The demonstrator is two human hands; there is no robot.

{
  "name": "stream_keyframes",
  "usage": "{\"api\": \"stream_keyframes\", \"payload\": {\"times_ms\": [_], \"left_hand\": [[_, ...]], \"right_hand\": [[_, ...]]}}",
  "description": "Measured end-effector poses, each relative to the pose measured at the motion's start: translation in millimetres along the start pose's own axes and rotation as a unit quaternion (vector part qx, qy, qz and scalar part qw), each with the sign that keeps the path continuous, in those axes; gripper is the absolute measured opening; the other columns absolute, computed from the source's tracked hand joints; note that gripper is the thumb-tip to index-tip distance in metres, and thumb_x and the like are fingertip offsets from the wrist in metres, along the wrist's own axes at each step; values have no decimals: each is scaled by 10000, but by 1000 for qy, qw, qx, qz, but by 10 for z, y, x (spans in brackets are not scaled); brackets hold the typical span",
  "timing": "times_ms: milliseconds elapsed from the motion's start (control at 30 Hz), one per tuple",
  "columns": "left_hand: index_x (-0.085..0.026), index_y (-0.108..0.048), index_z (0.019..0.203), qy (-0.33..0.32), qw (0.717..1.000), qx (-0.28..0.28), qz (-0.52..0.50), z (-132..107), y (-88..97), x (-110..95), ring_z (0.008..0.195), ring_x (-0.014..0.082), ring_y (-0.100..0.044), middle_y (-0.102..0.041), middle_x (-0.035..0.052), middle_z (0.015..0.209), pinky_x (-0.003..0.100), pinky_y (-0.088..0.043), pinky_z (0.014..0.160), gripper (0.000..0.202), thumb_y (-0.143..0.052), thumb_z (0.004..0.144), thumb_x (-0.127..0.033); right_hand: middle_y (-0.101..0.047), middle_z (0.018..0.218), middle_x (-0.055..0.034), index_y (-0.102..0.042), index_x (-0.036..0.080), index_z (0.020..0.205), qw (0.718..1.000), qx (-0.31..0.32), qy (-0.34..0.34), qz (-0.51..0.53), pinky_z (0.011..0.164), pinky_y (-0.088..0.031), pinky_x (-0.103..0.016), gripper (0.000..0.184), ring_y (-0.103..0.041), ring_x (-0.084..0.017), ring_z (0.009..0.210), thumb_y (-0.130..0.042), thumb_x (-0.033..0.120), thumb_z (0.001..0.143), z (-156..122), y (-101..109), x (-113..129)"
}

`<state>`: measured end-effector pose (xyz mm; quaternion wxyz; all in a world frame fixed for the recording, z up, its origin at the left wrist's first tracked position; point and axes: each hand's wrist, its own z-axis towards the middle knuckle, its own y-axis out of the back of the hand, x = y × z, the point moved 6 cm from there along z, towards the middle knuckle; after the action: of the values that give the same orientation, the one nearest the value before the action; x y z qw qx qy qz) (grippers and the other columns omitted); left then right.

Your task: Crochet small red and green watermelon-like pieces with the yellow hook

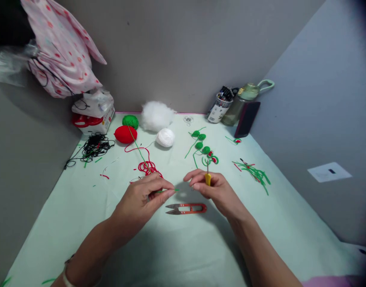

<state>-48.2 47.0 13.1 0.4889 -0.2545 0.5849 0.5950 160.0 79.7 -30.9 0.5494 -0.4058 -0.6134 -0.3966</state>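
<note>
Between thumb and forefinger, my left hand (147, 195) pinches a green yarn end (176, 190) whose tip sticks out to the right. A green strand (139, 149) runs from the green yarn ball (130, 121) down toward that hand. My right hand (215, 189) is closed around a crochet hook with a yellow handle (208, 179), its thin metal shaft pointing up and away. A small gap separates the two hands. Below them on the cloth lie thread snips (185, 209) with orange handles, blades pointing left. Loose red yarn (148, 166) is coiled just beyond my left hand.
Behind are a red yarn ball (125, 134), a white yarn ball (165, 137) and fluffy stuffing (157, 115). Small green crocheted pieces (199, 145) and green yarn scraps (256, 174) lie right. Tangled black cord (95, 148) is left. A phone (247, 119) leans against a bottle (232, 109).
</note>
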Motion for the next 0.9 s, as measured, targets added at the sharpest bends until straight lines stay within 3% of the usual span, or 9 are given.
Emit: {"api": "stream_keyframes", "payload": {"times_ms": [67,133,300,400,533,600,767,833,900], "left_hand": [[-265,-805,844,6,1000,-11,-5,16,-8,25,639,172,-608,-658,-1,701,295,-478,588,161,-673,936,-282],[-271,-790,825,15,999,-42,-15,34,33,74,674,179,-616,-658,-1,719,303,-481,610,154,-683,933,-296],[-291,-783,933,62,992,-112,16,60,163,217,705,178,-594,-653,17,895,321,-482,619,82,-719,917,-339],[-284,-724,1062,89,985,-147,1,24,139,235,764,178,-600,-611,40,1088,330,-516,646,225,-786,850,-329],[-256,-555,828,146,969,-70,-187,-28,-177,224,731,184,-594,-516,-23,826,343,-550,689,292,-754,888,-461],[-250,-536,823,167,948,-29,-270,-25,-345,180,810,201,-634,-529,-21,821,350,-566,744,338,-722,923,-514],[-228,-570,764,126,889,-95,-429,86,-440,104,1345,315,-581,-678,69,1118,486,-491,1106,389,-589,1015,-525],[-228,-548,676,88,913,-126,-377,101,-399,129,1398,324,-562,-725,75,1060,529,-395,1192,454,-489,1072,-443],[-227,-596,643,19,964,-144,-223,85,-349,128,1422,324,-549,-765,83,1063,548,-279,1257,457,-481,1074,-325]], "right_hand": [[-764,1116,-72,-814,203,810,995,69,-17,77,738,-510,-291,151,-653,-149,832,-843,348,843,-58,-208,38],[-767,1007,-64,-823,195,817,987,115,-55,94,691,-506,-278,172,-651,-142,793,-857,362,843,-102,-362,6],[-781,844,-48,-827,171,843,975,106,-137,138,648,-530,-260,239,-668,-127,689,-887,400,811,-122,-354,-141],[-810,854,-58,-836,174,827,970,97,-139,176,661,-549,-255,245,-694,-132,697,-901,408,793,-118,-300,-132],[-826,842,-53,-849,181,824,966,107,-133,192,646,-521,-224,224,-687,-118,695,-908,394,788,-137,-328,-92],[-828,834,-45,-853,182,814,965,120,-134,189,676,-520,-217,208,-690,-110,709,-918,375,776,-153,-380,-84],[-829,829,-37,-847,185,786,966,129,-120,190,805,-566,-266,183,-724,-135,771,-920,351,769,-164,-460,-69],[-828,829,-43,-847,186,794,970,109,-117,183,727,-566,-263,204,-715,-139,733,-918,376,768,-155,-429,-74],[-824,815,-41,-847,193,791,974,81,-104,182,690,-564,-261,221,-711,-142,718,-918,400,762,-141,-376,-75]]}}
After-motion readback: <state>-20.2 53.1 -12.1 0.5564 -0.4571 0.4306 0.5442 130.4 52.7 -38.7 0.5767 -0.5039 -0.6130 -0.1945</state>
